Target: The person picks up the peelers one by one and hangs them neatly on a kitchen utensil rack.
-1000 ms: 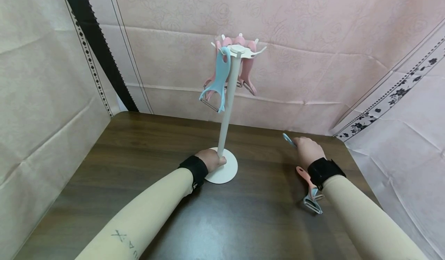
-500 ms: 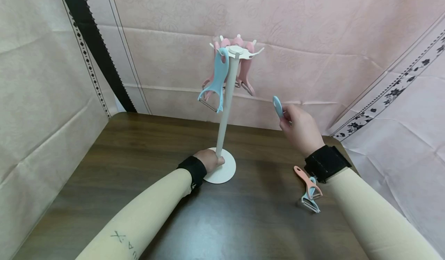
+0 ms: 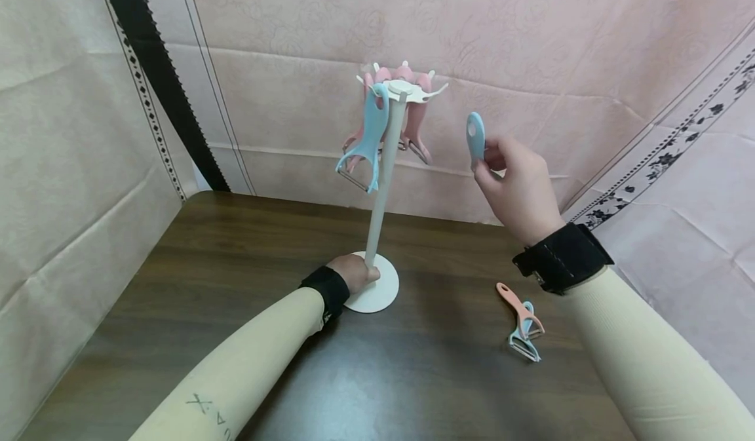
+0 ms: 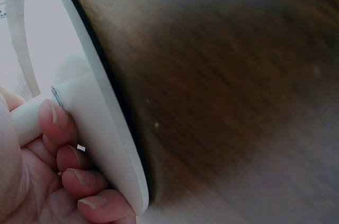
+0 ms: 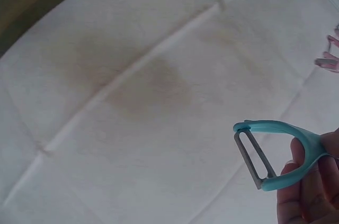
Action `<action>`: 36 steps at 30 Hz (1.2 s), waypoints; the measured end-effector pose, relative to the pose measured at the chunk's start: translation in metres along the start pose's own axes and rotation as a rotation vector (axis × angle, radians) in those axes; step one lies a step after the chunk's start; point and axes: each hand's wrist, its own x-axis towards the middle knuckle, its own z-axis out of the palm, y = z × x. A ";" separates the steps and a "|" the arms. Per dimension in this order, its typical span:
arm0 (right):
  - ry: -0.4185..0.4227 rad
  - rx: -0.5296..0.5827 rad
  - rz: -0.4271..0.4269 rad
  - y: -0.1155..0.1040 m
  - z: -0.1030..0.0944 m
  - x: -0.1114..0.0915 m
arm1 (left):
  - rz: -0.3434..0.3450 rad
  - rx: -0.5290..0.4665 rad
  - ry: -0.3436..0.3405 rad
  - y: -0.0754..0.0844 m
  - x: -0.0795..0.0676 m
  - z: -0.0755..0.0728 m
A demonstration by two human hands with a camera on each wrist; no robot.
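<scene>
My left hand (image 3: 356,272) grips the lower pole of a white stand (image 3: 386,185), just above its round base (image 4: 100,107). In the left wrist view the fingers curl round the pole. My right hand (image 3: 517,185) pinches a blue peeler (image 5: 286,126) by its neck, handle end up, in the air to the right of the stand. The peeler's blade shows in the right wrist view; in the head view the hand hides it. Another blue peeler (image 3: 371,136) hangs on a front-left hook, and several pink peelers (image 3: 416,123) hang behind and to the right.
On the table to the right lie a pink peeler (image 3: 514,302) and a blue peeler (image 3: 522,346), the pink one across the blue. Pale patterned cloth (image 3: 283,100) rises behind the brown table (image 3: 248,244) and along both sides.
My right hand has lifted the blue peeler from low over the table at the right to about the hanging peelers' height. The left hand keeps its grip on the pole.
</scene>
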 end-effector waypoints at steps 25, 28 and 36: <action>0.222 0.083 -0.164 -0.048 0.009 0.024 | 0.044 0.016 -0.016 0.001 -0.003 -0.004; 0.216 0.076 -0.174 -0.050 0.009 0.024 | 0.046 0.004 -0.026 0.000 -0.003 -0.003; 0.169 0.039 -0.193 -0.053 0.011 0.023 | 0.057 -0.003 -0.030 0.000 -0.003 -0.003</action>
